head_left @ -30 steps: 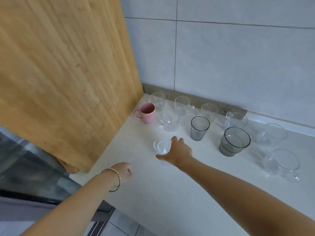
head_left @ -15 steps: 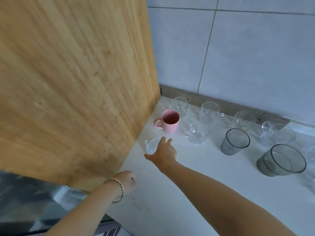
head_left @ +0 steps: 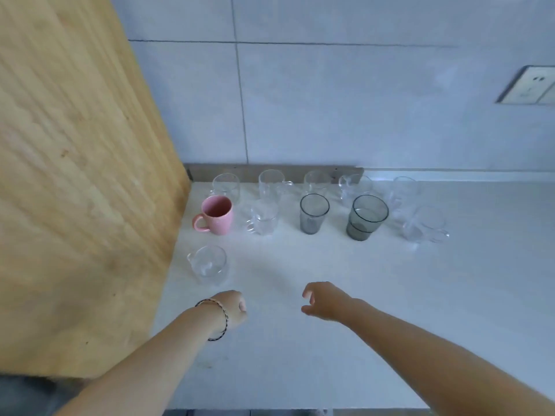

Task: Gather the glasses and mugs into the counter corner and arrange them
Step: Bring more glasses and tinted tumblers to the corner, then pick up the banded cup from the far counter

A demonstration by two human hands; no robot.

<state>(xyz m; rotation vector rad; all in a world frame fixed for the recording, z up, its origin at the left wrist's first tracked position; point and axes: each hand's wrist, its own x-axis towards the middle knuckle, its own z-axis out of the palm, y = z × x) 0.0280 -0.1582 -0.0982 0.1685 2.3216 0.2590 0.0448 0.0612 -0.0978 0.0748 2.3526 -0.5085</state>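
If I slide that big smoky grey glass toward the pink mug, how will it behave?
The big grey glass looks rigid and breakable, so push gently. Its rim is wider than its base, so a high push may tip it. The smooth white counter probably lets it slide easily; the smaller grey glass stands in the way.

Bare counter (head_left: pixel 360 280) between hands and glass rows.

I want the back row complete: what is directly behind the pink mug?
Behind the pink mug stands a clear glass, at the corner by the wooden panel. The mug hides that glass's base, so whether they touch is unclear.
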